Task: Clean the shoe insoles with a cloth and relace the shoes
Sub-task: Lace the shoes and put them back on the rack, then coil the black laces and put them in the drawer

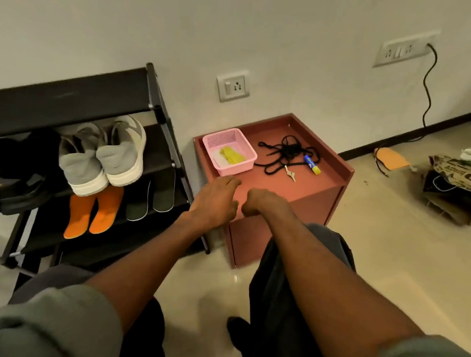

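On the near edge of the red cabinet [305,191], both hands hang empty: left hand [213,202] loose, fingers reaching toward the pink basket [238,166]; right hand [257,203] with fingers curled under. Yellow cloth [232,155] lies in the basket. Black laces [284,153] tangled right of it, touching keys [290,173]. Left, on the rack [161,110]: grey shoes [103,156], orange insoles [94,211], dark insoles [151,198].

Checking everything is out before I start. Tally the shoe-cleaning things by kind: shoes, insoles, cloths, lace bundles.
Grey shoes: 2, first, second, on the rack
Orange insoles: 2, first, second
Dark insoles: 2, first, second
Yellow cloth: 1, in the pink basket
Black lace bundle: 1, tangled; separate laces cannot be counted
Total: 8
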Motion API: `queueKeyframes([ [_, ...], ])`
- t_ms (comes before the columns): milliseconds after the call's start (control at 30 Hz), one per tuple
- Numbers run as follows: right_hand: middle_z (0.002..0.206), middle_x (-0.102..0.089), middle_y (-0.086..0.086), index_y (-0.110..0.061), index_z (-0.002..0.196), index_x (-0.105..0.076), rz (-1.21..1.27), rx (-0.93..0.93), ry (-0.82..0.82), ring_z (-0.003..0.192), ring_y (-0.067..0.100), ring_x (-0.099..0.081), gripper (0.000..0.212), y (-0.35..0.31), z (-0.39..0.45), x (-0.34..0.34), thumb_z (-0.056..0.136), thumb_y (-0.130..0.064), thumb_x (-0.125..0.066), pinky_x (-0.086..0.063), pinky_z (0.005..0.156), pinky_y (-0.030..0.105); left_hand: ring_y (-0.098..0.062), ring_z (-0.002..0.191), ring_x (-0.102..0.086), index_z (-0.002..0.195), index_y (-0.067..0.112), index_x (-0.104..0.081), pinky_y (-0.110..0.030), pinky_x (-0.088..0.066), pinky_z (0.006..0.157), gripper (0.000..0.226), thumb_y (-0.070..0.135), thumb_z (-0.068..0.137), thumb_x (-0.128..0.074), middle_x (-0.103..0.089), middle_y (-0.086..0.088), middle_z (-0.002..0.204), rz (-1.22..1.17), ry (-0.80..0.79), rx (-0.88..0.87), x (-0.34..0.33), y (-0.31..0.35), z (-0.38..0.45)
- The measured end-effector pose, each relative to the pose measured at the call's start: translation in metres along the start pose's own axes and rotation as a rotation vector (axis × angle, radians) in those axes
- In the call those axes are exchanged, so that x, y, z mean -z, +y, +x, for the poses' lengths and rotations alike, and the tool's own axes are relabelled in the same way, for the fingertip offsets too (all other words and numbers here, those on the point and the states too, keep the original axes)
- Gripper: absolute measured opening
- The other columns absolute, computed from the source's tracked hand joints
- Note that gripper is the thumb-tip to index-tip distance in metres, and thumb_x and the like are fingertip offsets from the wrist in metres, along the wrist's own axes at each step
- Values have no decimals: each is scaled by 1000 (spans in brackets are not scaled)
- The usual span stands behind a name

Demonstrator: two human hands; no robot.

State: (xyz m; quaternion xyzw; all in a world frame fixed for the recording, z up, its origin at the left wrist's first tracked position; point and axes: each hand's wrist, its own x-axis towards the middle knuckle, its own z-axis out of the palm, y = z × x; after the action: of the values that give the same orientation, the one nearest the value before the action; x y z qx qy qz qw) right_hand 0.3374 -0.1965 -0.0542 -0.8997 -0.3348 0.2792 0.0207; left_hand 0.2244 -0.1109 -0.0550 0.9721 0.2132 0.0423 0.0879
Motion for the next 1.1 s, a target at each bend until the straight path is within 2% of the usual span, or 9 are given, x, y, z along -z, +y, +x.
queueKeyframes([
  [167, 142, -57, 10, -18, 141, -55, -69, -7, -51, 129, 33, -57, 56, -19, 23, -22, 93, -46, -67, -47, 108, 48, -30, 132, -51, 142, 16, -50, -49, -44, 107, 58, 29, 88, -68, -55, -8, 142, 47, -100, 1, -48, -28, 5],
  [300, 138, -60, 12, -14, 136, -57, -189, -15, -113, 122, 33, -60, 47, -16, 33, -17, 95, -35, -64, -52, 104, 46, -28, 144, -40, 150, 15, -45, -52, -23, 121, 54, 23, 98, -56, -46, -10, 154, 70, -126, -49, -78, -40, 10],
  [433, 134, -61, 18, -8, 130, -60, -236, 13, 84, 119, 36, -61, 38, -10, 42, 15, 97, -27, -56, -51, 94, 40, -29, 127, -57, 139, 21, -57, -47, -36, 113, 43, 22, 96, -55, -63, -5, 134, -55, -63, -61, -84, -46, 32],
  [500, 135, -59, 19, -8, 131, -59, -293, -13, 143, 122, 37, -59, 38, 6, 42, 16, 97, -24, -56, -49, 93, 39, -33, 122, -61, 137, 20, -60, -43, -42, 108, 40, 24, 98, -53, -66, -8, 133, -98, -132, -18, -80, -49, 41],
  [633, 134, -58, 19, -12, 135, -58, -241, -47, 70, 120, 38, -59, 41, 49, 45, -15, 95, -22, -54, -50, 92, 39, -33, 116, -61, 122, 20, -62, -42, -49, 94, 33, 41, 102, -47, -66, -12, 131, -46, -356, 14, -63, -39, 61],
  [733, 143, -56, 15, -16, 143, -54, -189, -28, 33, 130, 35, -54, 49, 78, 55, -44, 95, -21, -58, -48, 103, 39, -31, 135, -51, 153, 21, -43, -45, -44, 110, 57, 46, 102, -51, -50, -10, 154, -114, -525, 23, -62, -9, 78],
  [800, 150, -51, 12, -18, 152, -45, -180, -16, -3, 135, 35, -50, 60, 95, 61, -60, 96, -25, -64, -47, 107, 42, -31, 134, -51, 157, 21, -37, -44, -45, 107, 64, 44, 100, -55, -48, -8, 155, -73, -591, -9, -69, 17, 81],
  [900, 156, -43, 10, -26, 162, -25, -237, -31, -50, 137, 37, -46, 71, 115, 72, -80, 101, -35, -59, -48, 107, 48, -29, 113, -59, 136, 17, -56, -38, -45, 83, 49, 41, 94, -63, -61, -9, 128, 121, -469, -55, -86, 44, 76],
  [1100, 173, -13, 2, -47, 163, 4, -206, 14, -45, 143, 43, -38, 91, 130, 92, -89, 102, -21, -59, -48, 108, 52, -28, 113, -61, 131, 18, -60, -38, -49, 86, 43, 39, 94, -61, -62, -9, 121, 211, -306, -17, -99, 50, 66],
])
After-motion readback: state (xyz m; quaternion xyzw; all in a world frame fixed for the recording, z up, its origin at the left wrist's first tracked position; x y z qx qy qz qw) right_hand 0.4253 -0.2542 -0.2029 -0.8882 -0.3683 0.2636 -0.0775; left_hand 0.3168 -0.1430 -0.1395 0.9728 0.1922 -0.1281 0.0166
